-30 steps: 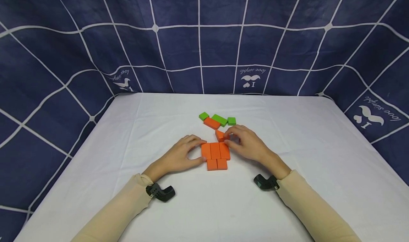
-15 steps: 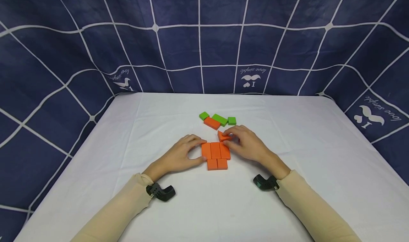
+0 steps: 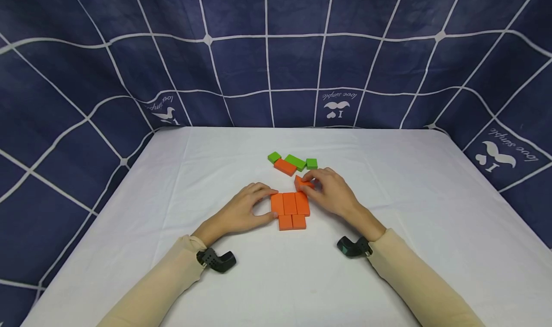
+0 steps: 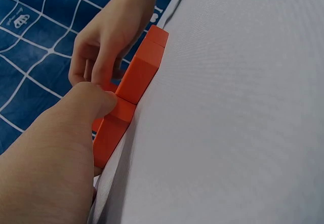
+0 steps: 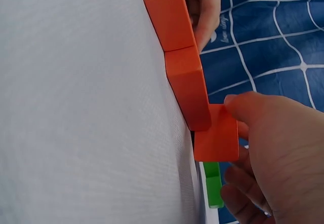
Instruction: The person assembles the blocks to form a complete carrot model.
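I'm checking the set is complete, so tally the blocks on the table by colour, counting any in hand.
Orange blocks: 7, including the one the right hand pinches
Green blocks: 3
Total in view: 10

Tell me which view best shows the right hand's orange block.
Right wrist view: the orange block shows a broad face, little covered by the right hand. The head view shows it small, partly covered; in the left wrist view I cannot single it out.
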`<state>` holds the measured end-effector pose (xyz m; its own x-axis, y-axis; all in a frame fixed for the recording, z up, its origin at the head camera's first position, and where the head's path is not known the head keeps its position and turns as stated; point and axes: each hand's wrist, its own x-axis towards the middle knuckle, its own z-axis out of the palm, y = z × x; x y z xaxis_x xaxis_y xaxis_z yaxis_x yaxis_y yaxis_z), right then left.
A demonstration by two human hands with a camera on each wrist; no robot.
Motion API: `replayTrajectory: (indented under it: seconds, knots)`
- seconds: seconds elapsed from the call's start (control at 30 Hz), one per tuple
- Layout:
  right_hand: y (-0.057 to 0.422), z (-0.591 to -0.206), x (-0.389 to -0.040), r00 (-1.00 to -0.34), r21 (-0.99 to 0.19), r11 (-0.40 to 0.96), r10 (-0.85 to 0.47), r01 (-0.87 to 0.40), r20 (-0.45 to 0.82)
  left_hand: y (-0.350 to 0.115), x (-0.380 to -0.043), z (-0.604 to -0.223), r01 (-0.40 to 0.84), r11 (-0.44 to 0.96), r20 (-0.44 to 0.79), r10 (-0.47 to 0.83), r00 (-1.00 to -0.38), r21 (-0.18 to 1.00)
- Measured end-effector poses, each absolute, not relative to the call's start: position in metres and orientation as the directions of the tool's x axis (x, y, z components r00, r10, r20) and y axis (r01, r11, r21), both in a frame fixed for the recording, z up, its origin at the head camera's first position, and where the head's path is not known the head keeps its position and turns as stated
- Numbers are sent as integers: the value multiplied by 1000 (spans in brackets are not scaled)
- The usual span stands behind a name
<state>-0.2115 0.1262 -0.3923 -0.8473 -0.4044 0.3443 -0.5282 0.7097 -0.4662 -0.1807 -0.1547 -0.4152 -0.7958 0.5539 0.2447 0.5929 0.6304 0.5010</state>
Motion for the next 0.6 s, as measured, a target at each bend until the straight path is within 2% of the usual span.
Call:
replayTrajectory:
  seconds: [0.6]
  knots:
    - [125, -394, -216, -864, -466, 731, -377, -498, 332, -155, -181, -416, 597, 630, 251, 554, -794, 496]
